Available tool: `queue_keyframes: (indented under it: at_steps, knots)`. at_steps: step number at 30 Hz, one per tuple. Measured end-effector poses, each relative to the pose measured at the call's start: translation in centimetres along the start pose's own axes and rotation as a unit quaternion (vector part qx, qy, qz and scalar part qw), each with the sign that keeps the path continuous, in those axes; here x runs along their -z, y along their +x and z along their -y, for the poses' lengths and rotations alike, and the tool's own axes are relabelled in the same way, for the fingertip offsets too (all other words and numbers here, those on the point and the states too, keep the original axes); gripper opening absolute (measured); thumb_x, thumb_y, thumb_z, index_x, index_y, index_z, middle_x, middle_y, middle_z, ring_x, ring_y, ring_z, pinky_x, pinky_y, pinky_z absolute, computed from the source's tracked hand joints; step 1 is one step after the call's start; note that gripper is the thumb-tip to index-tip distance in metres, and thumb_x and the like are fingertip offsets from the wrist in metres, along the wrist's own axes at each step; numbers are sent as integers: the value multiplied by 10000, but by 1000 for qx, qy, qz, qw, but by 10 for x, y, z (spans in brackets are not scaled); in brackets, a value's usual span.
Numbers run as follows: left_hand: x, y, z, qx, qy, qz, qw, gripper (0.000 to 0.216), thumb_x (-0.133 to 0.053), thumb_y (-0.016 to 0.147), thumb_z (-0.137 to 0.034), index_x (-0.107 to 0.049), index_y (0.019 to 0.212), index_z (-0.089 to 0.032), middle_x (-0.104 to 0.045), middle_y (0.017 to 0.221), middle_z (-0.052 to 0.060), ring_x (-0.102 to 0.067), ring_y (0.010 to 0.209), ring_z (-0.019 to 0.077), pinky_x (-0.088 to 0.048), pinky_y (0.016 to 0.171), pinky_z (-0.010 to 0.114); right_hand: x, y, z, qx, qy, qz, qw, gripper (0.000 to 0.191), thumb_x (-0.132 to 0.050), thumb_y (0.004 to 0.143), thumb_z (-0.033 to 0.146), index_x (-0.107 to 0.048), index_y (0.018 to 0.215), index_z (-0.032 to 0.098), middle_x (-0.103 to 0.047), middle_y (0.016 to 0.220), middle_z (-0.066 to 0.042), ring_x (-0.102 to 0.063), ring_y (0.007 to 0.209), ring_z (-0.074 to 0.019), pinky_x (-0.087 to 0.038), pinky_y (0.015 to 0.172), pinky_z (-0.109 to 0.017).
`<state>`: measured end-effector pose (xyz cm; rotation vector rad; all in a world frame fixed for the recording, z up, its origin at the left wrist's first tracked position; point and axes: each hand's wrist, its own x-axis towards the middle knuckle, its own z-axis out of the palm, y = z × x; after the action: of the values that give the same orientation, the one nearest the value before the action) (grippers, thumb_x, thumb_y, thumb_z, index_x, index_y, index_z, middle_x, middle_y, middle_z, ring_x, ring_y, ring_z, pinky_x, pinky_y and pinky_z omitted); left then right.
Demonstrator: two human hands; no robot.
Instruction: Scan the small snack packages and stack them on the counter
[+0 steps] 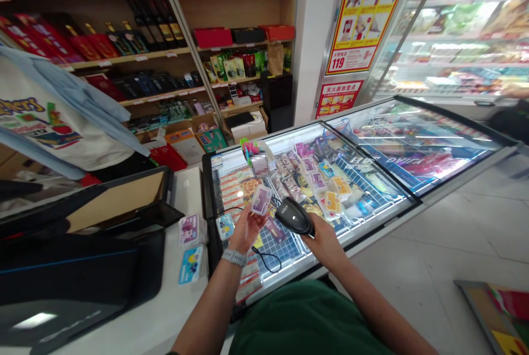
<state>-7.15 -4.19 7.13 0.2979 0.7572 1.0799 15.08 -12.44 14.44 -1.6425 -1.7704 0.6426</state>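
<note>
My left hand (247,229) pinches a small pink-and-white packet (261,199) and holds it upright above the glass lid of the chest freezer (372,217). A grey band sits on that wrist. My right hand (324,239) grips a black handheld barcode scanner (294,215), whose head points left toward the packet, a short gap away. The scanner's black cable (264,258) loops down over the glass. Below both hands the freezer holds several colourful wrapped ice creams in wire baskets.
A white counter (165,311) on the left carries two small packets (190,245) and a black till screen (82,267). A person in a white printed shirt (49,118) stands behind it. Shelves of boxes and bottles line the back wall; grey floor lies on the right.
</note>
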Motion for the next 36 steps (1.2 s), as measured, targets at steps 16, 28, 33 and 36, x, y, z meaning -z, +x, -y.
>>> queue_keyframes:
  at_steps: [16,28,33,36]
  knots:
    - [-7,-4,-9,-3,4,4,1000,357,-585,845,-434,-630,1059,-151,-719,940,95,-673,791,170,-528,703,280,2,0,7,23,10,39,999,317,-557,722,111,-562,1032,177,-649,1013,-84,-598,965,-244,-463,839,-355]
    - [-1,-3,-10,-11,11,-4,1000,380,-594,829,-452,-620,1080,-169,-722,929,77,-675,775,176,-524,696,294,0,1,9,37,-15,58,998,321,-558,720,105,-551,1030,187,-637,981,-75,-586,928,-243,-448,820,-349]
    - [-1,-3,-10,-15,6,7,1000,414,-607,819,-445,-610,1119,-160,-720,957,87,-676,789,178,-525,721,303,-1,1,8,49,-17,68,996,330,-557,735,107,-539,1054,186,-630,1006,-79,-582,950,-243,-437,846,-355]
    - [-2,-3,-11,-16,0,7,1000,395,-602,825,-435,-613,1108,-160,-720,955,88,-674,785,180,-524,718,304,-1,1,8,49,-24,73,996,329,-553,743,110,-535,1065,178,-629,1023,-89,-576,976,-253,-429,869,-369]
